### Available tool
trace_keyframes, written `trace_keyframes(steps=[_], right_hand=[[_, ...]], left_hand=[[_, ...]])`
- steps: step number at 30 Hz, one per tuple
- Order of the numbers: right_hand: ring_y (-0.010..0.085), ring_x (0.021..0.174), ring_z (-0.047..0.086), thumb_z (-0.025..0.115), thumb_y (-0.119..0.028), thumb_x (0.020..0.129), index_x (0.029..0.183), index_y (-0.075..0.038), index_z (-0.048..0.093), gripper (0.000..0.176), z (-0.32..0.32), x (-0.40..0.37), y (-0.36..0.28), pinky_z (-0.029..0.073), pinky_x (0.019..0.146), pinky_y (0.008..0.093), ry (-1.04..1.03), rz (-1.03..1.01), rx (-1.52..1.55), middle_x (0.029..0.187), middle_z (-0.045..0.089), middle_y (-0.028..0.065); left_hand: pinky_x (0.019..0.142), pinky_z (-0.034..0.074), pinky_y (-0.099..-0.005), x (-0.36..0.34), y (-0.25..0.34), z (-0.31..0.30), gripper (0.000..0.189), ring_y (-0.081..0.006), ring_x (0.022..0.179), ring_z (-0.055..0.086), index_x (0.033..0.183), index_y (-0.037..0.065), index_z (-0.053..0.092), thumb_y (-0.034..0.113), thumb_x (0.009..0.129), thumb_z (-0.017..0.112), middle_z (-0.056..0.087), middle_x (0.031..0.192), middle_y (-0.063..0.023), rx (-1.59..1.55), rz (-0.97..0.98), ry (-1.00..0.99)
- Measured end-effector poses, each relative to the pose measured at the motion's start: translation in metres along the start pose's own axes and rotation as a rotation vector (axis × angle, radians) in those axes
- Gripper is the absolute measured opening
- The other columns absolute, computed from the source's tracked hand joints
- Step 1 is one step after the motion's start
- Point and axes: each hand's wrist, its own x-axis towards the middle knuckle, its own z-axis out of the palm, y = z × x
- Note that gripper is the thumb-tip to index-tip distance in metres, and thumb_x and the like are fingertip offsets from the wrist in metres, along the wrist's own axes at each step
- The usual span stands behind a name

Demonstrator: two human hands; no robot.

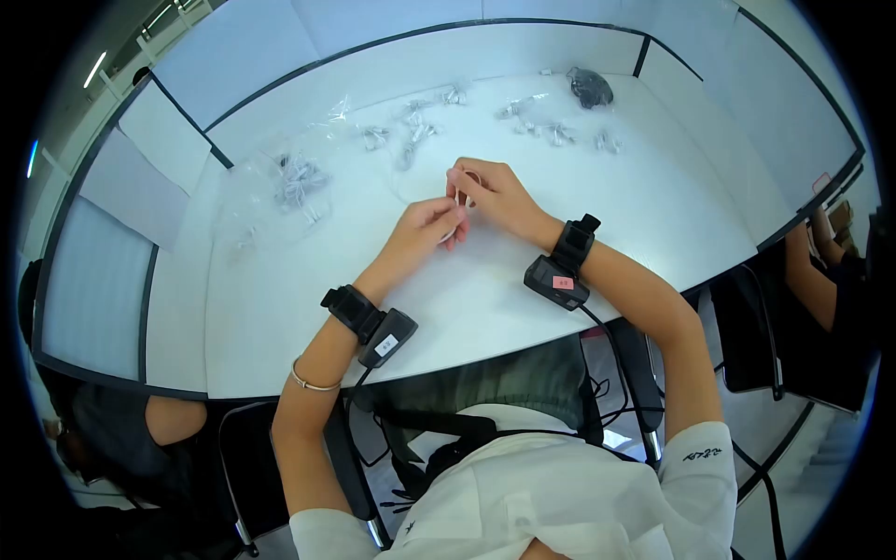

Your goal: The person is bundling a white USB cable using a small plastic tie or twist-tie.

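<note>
Above the middle of the white table [653, 201], both of my hands meet on a thin white cable [458, 197]. My left hand [422, 231] is closed, thumb and fingers pinching the cable, and a bit of it shows below the fingertips. My right hand [499, 194] is closed too, with a small loop of the cable by its thumb and index finger. The cable's ends are hidden or too small to make out. Beyond my hands lie several coiled white cables [375, 138] in clear plastic.
At the left is a clear bag [301, 184] of white cables. A black bundle [590, 88] in plastic lies at the back right, near more coiled cables [558, 134]. Low partitions [392, 65] border the table. Other people sit beyond both sides. Black devices [557, 282] are strapped to my wrists.
</note>
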Motion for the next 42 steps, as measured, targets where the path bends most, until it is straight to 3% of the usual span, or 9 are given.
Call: trace_keyframes(steps=[6, 13, 17, 18, 21, 24, 27, 37, 42], right_hand=[[0.0101, 0.078, 0.056, 0.047, -0.032, 0.093, 0.112, -0.007, 0.052, 0.031, 0.004, -0.002, -0.007, 0.045, 0.068, 0.0245, -0.042, 0.051, 0.103, 0.088, 0.059, 0.0028], [0.0130, 0.074, 0.057, 0.054, -0.036, 0.089, 0.094, -0.006, 0.062, 0.032, 0.016, -0.004, 0.002, 0.046, 0.067, 0.0282, -0.197, 0.052, 0.074, 0.090, 0.062, 0.0051], [0.0203, 0.080, 0.053, 0.059, -0.036, 0.084, 0.090, -0.008, 0.065, 0.029, 0.024, -0.004, 0.008, 0.043, 0.076, 0.0322, -0.143, -0.260, -0.200, 0.090, 0.061, 0.0074], [0.0226, 0.083, 0.051, 0.060, -0.036, 0.082, 0.087, -0.008, 0.064, 0.029, 0.022, -0.005, -0.001, 0.040, 0.080, 0.0337, -0.161, -0.205, -0.184, 0.088, 0.061, 0.0084], [0.0183, 0.074, 0.054, 0.059, -0.034, 0.083, 0.083, -0.007, 0.063, 0.027, 0.020, -0.005, -0.001, 0.042, 0.071, 0.0311, -0.145, -0.204, -0.164, 0.079, 0.061, 0.0070], [0.0128, 0.064, 0.051, 0.059, -0.025, 0.085, 0.084, -0.004, 0.061, 0.021, 0.018, -0.007, -0.011, 0.043, 0.067, 0.0272, -0.204, 0.051, 0.056, 0.072, 0.058, 0.0037], [0.0099, 0.057, 0.049, 0.059, -0.022, 0.085, 0.085, -0.002, 0.061, 0.020, 0.019, -0.006, -0.003, 0.041, 0.057, 0.0253, -0.153, 0.083, -0.024, 0.065, 0.056, 0.0019], [0.0180, 0.050, 0.051, 0.066, -0.026, 0.078, 0.077, -0.006, 0.064, 0.020, 0.014, -0.002, 0.003, 0.038, 0.048, 0.0298, 0.064, -0.111, -0.301, 0.057, 0.056, 0.0072], [0.0211, 0.055, 0.053, 0.069, -0.023, 0.075, 0.076, -0.007, 0.066, 0.017, 0.012, 0.000, 0.005, 0.041, 0.051, 0.0316, 0.108, -0.254, -0.377, 0.059, 0.058, 0.0080]], left_hand=[[0.062, 0.039, -0.0233, -0.001, 0.007, -0.007, 0.026, -0.0110, 0.065, 0.052, 0.087, 0.003, 0.054, 0.022, 0.096, 0.039, 0.058, 0.074, -0.0060, -0.155, 0.052, 0.294], [0.071, 0.039, -0.0247, -0.002, 0.016, -0.008, 0.026, -0.0141, 0.071, 0.059, 0.086, 0.005, 0.048, 0.027, 0.096, 0.039, 0.065, 0.079, -0.0120, -0.179, 0.253, 0.585], [0.074, 0.038, -0.0259, -0.003, 0.018, -0.007, 0.026, -0.0118, 0.076, 0.055, 0.089, 0.006, 0.049, 0.028, 0.097, 0.038, 0.064, 0.081, -0.0101, -0.220, 0.229, 0.526], [0.074, 0.038, -0.0257, -0.004, 0.019, -0.006, 0.026, -0.0114, 0.075, 0.055, 0.089, 0.007, 0.049, 0.028, 0.097, 0.038, 0.064, 0.081, -0.0096, -0.236, 0.223, 0.521], [0.069, 0.039, -0.0243, -0.003, 0.012, -0.009, 0.025, -0.0110, 0.071, 0.054, 0.087, 0.006, 0.049, 0.028, 0.096, 0.040, 0.063, 0.078, -0.0100, -0.279, 0.206, 0.555], [0.065, 0.039, -0.0233, -0.002, 0.004, -0.017, 0.025, -0.0104, 0.067, 0.052, 0.085, 0.007, 0.050, 0.027, 0.096, 0.041, 0.063, 0.076, -0.0094, -0.309, 0.178, 0.570], [0.065, 0.039, -0.0233, -0.002, 0.004, -0.018, 0.024, -0.0102, 0.067, 0.052, 0.085, 0.007, 0.050, 0.027, 0.096, 0.041, 0.063, 0.076, -0.0093, -0.306, 0.121, 0.571], [0.069, 0.045, -0.0257, -0.002, 0.007, -0.018, 0.025, -0.0129, 0.078, 0.060, 0.084, 0.006, 0.052, 0.025, 0.095, 0.041, 0.065, 0.081, -0.0108, -0.250, -0.030, 0.495], [0.061, 0.048, -0.0254, -0.002, 0.006, -0.018, 0.027, -0.0152, 0.069, 0.063, 0.084, 0.003, 0.053, 0.024, 0.096, 0.040, 0.065, 0.081, -0.0123, -0.146, -0.059, 0.450]])
